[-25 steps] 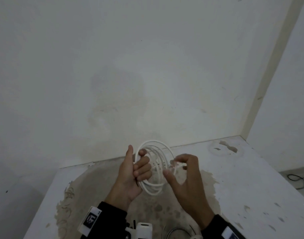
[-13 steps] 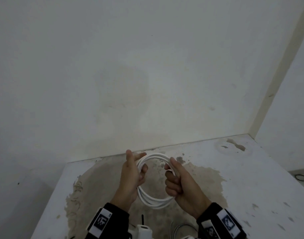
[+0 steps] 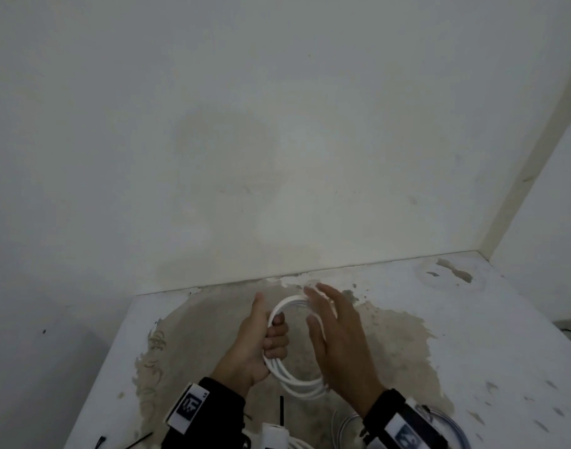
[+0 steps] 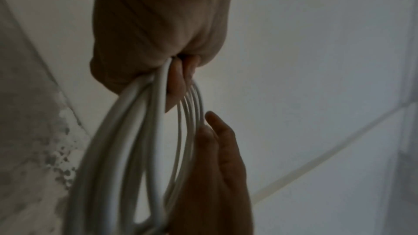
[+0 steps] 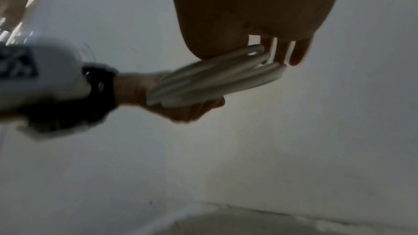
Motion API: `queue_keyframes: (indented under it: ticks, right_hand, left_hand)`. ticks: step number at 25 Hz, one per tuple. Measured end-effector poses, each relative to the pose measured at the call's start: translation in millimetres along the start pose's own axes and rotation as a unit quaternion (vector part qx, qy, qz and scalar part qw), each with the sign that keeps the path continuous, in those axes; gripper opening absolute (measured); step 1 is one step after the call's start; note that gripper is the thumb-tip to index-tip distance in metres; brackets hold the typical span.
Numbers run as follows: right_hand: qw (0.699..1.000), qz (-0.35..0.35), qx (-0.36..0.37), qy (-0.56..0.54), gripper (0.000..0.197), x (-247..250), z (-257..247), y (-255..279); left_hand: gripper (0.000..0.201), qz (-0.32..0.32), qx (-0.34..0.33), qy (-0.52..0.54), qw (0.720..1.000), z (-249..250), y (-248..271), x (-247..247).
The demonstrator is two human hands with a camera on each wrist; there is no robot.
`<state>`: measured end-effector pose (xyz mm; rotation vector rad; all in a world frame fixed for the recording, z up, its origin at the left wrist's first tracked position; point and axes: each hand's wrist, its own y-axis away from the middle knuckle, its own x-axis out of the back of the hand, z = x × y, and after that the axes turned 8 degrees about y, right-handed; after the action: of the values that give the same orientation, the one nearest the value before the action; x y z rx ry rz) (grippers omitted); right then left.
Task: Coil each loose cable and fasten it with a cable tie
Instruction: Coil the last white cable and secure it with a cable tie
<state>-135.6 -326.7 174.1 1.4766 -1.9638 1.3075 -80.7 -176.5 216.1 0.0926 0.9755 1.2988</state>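
Left hand (image 3: 257, 345) was wrapped around the left side of the coiled white cable (image 3: 297, 382), fingers curled through the loops and thumb pointing up along the outside; the left wrist view showed several strands bunched and leaving the fist. Right hand (image 3: 337, 343) was flat and unclenched, fingers (image 3: 323, 294) straight and slightly spread, lying against the right side of the coil without closing on it; in the right wrist view the fingertips (image 5: 296, 54) reached just past the bend of the loops. The coil was held upright in the air between the two hands, above the table (image 3: 491, 345) and near its back edge. Both wrists wore dark sleeves and white bands with printed markers (image 3: 188, 408). On the table below the hands, at the bottom edge of the head view: a white block-shaped item (image 3: 274, 435), too cropped to identify, other loose white cable (image 3: 345, 427), and thin black cable ties (image 3: 138, 439) to the left. A large brownish stain (image 3: 213, 325) covered the middle of the white tabletop. Pale wall (image 3: 277, 124) stood behind, meeting a second wall in the corner at the right.
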Motion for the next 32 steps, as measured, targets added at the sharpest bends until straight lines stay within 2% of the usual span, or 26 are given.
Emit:
queue_keyframes:
  ticks: [1, 3, 5, 7, 10, 13, 16, 18, 20, 21, 23, 26, 29, 32]
  right_hand:
    - [0.996, 0.017, 0.077, 0.047, 0.038, -3, 0, 4]
    - [0.978, -0.003, 0.19, 0.083, 0.04, -5, -1, 16]
    - [0.961, -0.04, 0.248, 0.117, 0.04, -10, 0, 21]
    - [0.949, -0.057, 0.264, 0.163, 0.035, -17, 1, 21]
    - [0.962, -0.057, 0.216, 0.158, 0.03, -20, -11, 18]
    - [0.976, -0.09, 0.174, 0.09, 0.028, -14, -23, 17]
    - [0.979, -0.125, 0.156, 0.037, 0.034, -15, -30, 15]
    - [0.977, -0.127, 0.167, 0.045, 0.035, -18, -30, 12]
    - [0.974, -0.113, 0.187, 0.056, 0.023, -19, -32, 12]
    - [0.976, -0.111, 0.181, 0.04, 0.02, -16, -35, 12]
    - [0.984, -0.119, 0.127, -0.045, 0.03, -12, -41, 14]
    - [0.975, -0.157, 0.022, -0.159, 0.052, -10, -44, 18]
    - [0.967, -0.165, -0.021, -0.193, 0.049, -19, -36, 20]
    - [0.964, -0.194, -0.029, -0.183, 0.048, -21, -32, 22]
  left_hand:
    - [0.064, -0.004, 0.008, 0.049, 0.999, 3, -2, 0]
    - [0.065, -0.017, 0.015, 0.127, 0.992, 11, -4, 4]
    - [0.066, -0.037, 0.021, 0.17, 0.984, 20, -4, 9]
    - [0.064, -0.041, 0.022, 0.182, 0.982, 20, -1, 8]
    - [0.062, -0.01, -0.031, 0.142, 0.989, 13, 5, -3]
    - [0.062, 0.036, -0.11, 0.071, 0.991, 6, 12, -12]
    - [0.053, 0.033, -0.157, 0.016, 0.987, -1, 22, -14]
    - [0.045, 0.015, -0.205, -0.038, 0.978, -6, 24, -13]
    - [0.044, 0.006, -0.249, -0.103, 0.963, -8, 25, -11]
    - [0.045, 0.008, -0.264, -0.128, 0.956, -9, 24, -11]
    - [0.048, 0.013, -0.286, -0.181, 0.941, -10, 24, -9]
    - [0.051, -0.005, -0.268, -0.242, 0.933, -14, 23, -4]
    - [0.052, -0.034, -0.225, -0.312, 0.922, -20, 26, 0]
    - [0.052, -0.009, -0.198, -0.353, 0.914, -28, 20, 6]
